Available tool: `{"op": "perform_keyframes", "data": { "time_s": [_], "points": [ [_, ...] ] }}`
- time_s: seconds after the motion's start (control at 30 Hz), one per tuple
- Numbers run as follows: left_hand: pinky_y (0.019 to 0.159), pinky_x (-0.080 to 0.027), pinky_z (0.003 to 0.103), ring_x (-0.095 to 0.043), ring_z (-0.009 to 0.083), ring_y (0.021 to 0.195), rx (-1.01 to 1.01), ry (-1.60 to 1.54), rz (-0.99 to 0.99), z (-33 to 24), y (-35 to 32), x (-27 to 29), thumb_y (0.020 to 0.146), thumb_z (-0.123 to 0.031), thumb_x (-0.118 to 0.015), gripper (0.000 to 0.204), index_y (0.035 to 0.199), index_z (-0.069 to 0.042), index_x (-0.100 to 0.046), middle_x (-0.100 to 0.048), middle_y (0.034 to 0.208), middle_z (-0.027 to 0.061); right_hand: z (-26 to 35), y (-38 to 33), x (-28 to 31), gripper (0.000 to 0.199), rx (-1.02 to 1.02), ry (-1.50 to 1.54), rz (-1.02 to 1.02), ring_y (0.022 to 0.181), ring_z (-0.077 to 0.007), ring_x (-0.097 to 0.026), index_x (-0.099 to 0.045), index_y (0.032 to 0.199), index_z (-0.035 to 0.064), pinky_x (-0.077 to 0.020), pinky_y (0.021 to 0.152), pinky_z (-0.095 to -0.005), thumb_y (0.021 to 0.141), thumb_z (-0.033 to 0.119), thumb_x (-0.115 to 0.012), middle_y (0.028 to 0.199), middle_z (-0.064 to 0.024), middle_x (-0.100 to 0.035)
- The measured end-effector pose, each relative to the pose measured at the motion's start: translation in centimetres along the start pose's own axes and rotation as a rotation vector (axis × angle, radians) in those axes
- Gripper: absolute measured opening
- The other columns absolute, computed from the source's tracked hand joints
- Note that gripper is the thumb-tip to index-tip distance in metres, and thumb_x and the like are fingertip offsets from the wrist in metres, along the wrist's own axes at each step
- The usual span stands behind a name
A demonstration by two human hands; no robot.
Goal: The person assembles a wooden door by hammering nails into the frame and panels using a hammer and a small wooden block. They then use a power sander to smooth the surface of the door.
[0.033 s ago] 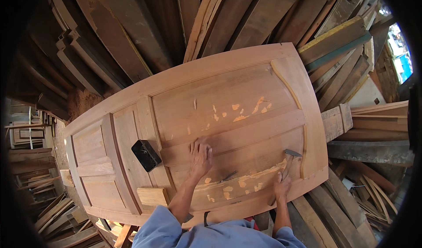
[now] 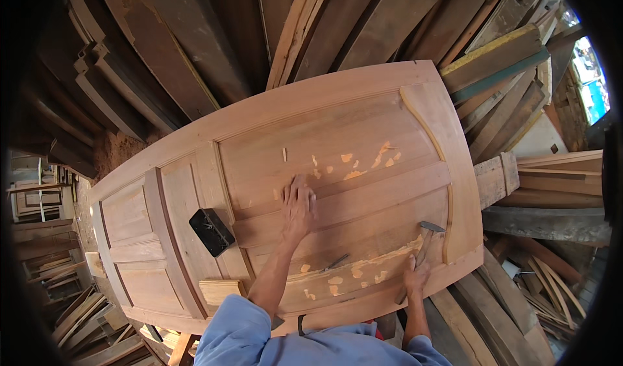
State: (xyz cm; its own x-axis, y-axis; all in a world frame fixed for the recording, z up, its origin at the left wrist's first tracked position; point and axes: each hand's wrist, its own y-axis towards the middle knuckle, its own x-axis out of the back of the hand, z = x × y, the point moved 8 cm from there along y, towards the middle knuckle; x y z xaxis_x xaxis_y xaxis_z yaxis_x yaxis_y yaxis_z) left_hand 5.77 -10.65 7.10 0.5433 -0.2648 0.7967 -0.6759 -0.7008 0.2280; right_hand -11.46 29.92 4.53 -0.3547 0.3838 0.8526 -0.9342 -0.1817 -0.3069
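Note:
A large panelled wooden door (image 2: pixel 363 87) lies flat in front of me. My left hand (image 2: pixel 298 205) rests palm down, fingers apart, on the middle of its panel, near pale patches (image 2: pixel 354 171) in the wood. My right hand (image 2: pixel 415 276) grips the handle of a hammer (image 2: pixel 429 231) at the door's near right edge, with the metal head resting on the wood. A thin dark tool (image 2: pixel 335 262) lies on the door between my two arms.
A black box (image 2: pixel 211 231) sits on the door to my left, and a small wooden block (image 2: pixel 219 291) lies at the near edge. Stacked planks (image 2: pixel 195 35) lean all around the back and right. A wooden post (image 2: pixel 496 178) sticks out beside the door's right end.

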Motion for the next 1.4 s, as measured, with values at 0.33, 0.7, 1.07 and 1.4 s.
{"op": "perform_keyframes", "data": {
  "time_s": [0.33, 0.7, 1.07, 1.4],
  "points": [
    [0.121, -0.028, 0.061, -0.037, 0.0504, 0.147, -0.082, 0.094, -0.070, 5.9, 12.0, -8.0, 0.098, -0.009, -0.057, 0.010, 0.105, -0.004, -0.053, -0.044, 0.154, 0.0324, -2.3, 0.9, -1.4, 0.032, 0.135, 0.172, 0.006, 0.064, -0.0218, -0.064, -0.064, 0.107, -0.0043, -0.0503, 0.059, -0.0380, 0.104, 0.027, -0.060, 0.075, -0.0103, -0.065],
    [0.124, -0.022, 0.061, -0.033, 0.0512, 0.149, -0.012, 0.222, 0.037, 5.1, 13.8, -8.1, 0.098, -0.007, -0.053, 0.012, 0.108, 0.000, -0.051, -0.038, 0.158, 0.0340, 16.4, 4.0, -9.4, 0.021, -0.125, 1.182, 0.314, 0.067, -0.0123, -0.055, -0.051, 0.116, 0.0060, -0.0523, 0.062, -0.0318, 0.108, 0.025, -0.051, 0.087, -0.0038, -0.055],
    [0.124, -0.023, 0.060, -0.037, 0.0475, 0.148, -0.002, 0.207, 0.006, 5.6, 14.2, -8.4, 0.100, -0.010, -0.052, 0.027, 0.124, 0.003, -0.049, -0.044, 0.155, 0.0286, 19.2, 4.6, -12.8, 0.017, -0.299, 1.441, 0.210, 0.064, -0.0127, -0.055, -0.050, 0.120, 0.0097, -0.0535, 0.058, -0.0339, 0.110, 0.023, -0.050, 0.088, -0.0027, -0.054],
    [0.124, -0.023, 0.061, -0.037, 0.0476, 0.148, 0.001, 0.201, 0.003, 6.2, 13.9, -8.5, 0.100, -0.009, -0.053, 0.011, 0.107, -0.003, -0.049, -0.044, 0.154, 0.0296, 19.3, 4.5, -13.1, 0.016, -0.324, 1.456, 0.263, 0.058, -0.0133, -0.054, -0.051, 0.118, 0.0107, -0.0507, 0.053, -0.0324, 0.109, 0.024, -0.050, 0.084, -0.0035, -0.052]
  ]
}}
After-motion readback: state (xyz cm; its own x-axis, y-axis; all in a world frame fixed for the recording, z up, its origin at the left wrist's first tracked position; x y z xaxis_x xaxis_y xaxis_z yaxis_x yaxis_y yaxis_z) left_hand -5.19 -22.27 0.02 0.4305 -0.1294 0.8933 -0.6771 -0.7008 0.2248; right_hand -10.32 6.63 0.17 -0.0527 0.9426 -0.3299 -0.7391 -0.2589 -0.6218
